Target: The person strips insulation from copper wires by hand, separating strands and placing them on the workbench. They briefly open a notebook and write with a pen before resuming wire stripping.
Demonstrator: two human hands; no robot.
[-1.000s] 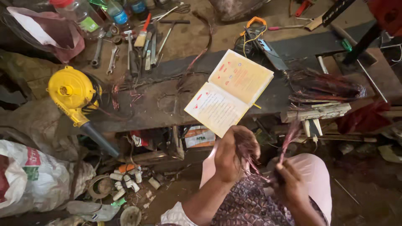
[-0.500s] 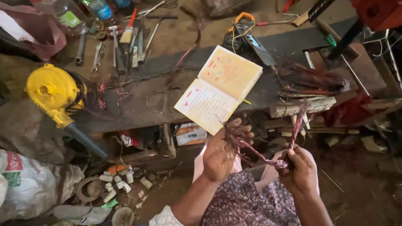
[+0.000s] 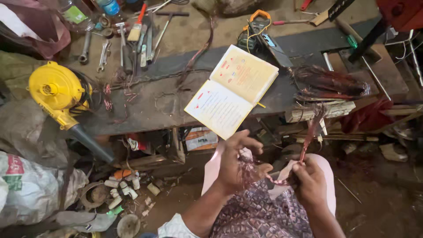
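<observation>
Copper wire [image 3: 282, 178] strung between your hands; left hand [image 3: 235, 161] raised, fingers curled, grip closed on tangle; right hand [image 3: 310, 183] pinching strand below desk [image 3: 145, 105].

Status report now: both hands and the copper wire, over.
Left hand and right hand both closed on copper wire strand, held between them above lap. Strand runs up to wire bundle on bench. Open notebook lies close.

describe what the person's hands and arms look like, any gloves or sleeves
No gloves: both the left hand and the right hand are bare, with no rings or watch visible. The forearms are uncovered too. A pale sleeve edge shows near the left elbow; no right sleeve is in view.
</observation>
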